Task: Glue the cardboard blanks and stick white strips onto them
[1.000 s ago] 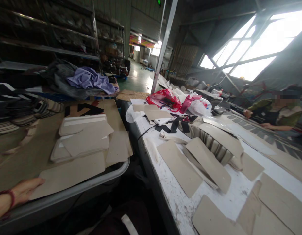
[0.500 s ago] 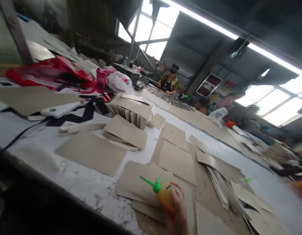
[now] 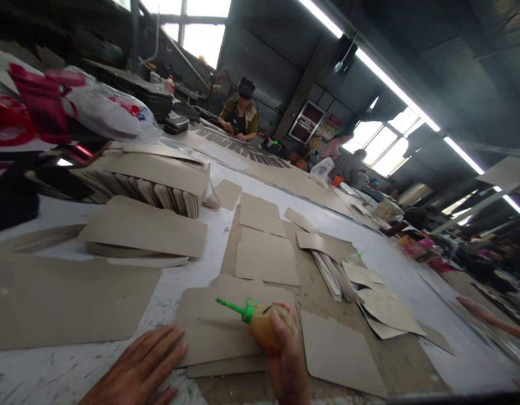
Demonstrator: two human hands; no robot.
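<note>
Cardboard pieces everywhere on the white desk [image 3: 192, 222]; my right hand [image 3: 287, 360] is clenched round a glue bottle [image 3: 264, 326], amber body, green nozzle [image 3: 234, 307] pointing left over the card [image 3: 226, 320] right in front of me; nozzle tip hovers just above the card, can't tell if it touches; my left hand [image 3: 137, 371] lies flat with fingers spread, grasping nothing, fingertips at the card's left edge, pinning it; no glue line visible on this card, so I judge gluing here is only starting; card sits on top of another piece, edge of that one showing below; more flat cards [image 3: 266, 256] lie in a row beyond, and a fanned stack [image 3: 146, 180] to the left, all looking unglued, so most of the work seems left; loose offcuts [image 3: 370, 292] to the right; a plastic bag [image 3: 112, 112] far left; another person [image 3: 240, 112] works at the far end of the desk, hands well apart from mine.
</note>
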